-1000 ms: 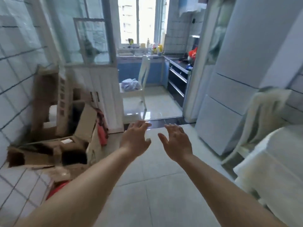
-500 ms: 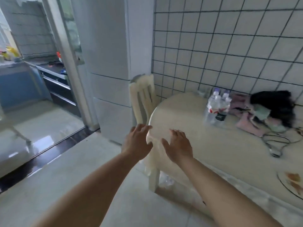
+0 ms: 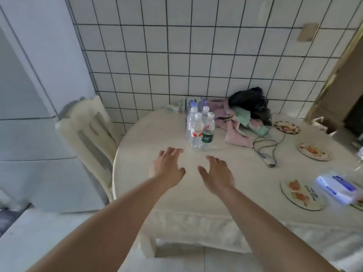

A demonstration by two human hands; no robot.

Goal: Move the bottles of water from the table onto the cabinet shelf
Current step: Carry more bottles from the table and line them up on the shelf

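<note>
Several clear water bottles [image 3: 199, 127] with white or blue caps stand upright in a tight cluster on the round cream table [image 3: 157, 134], near the tiled wall. One front bottle [image 3: 207, 134] has a dark green label, the one beside it [image 3: 196, 132] a red and white label. My left hand [image 3: 167, 167] and my right hand [image 3: 216, 172] hover over the table just short of the cluster, both empty with fingers spread. No cabinet shelf is in view.
A cream chair [image 3: 88, 138] stands at the table's left, next to a white fridge [image 3: 29, 114]. Behind the bottles lie crumpled cloths [image 3: 239, 126], a black bag [image 3: 249, 101] and a cable [image 3: 265, 150]. Round placemats [image 3: 300, 195] and a tissue pack [image 3: 337, 188] lie at the right.
The view has swung right from the kitchen doorway to the table. Both hands now reach over the tabletop, close to the bottles, still empty.
</note>
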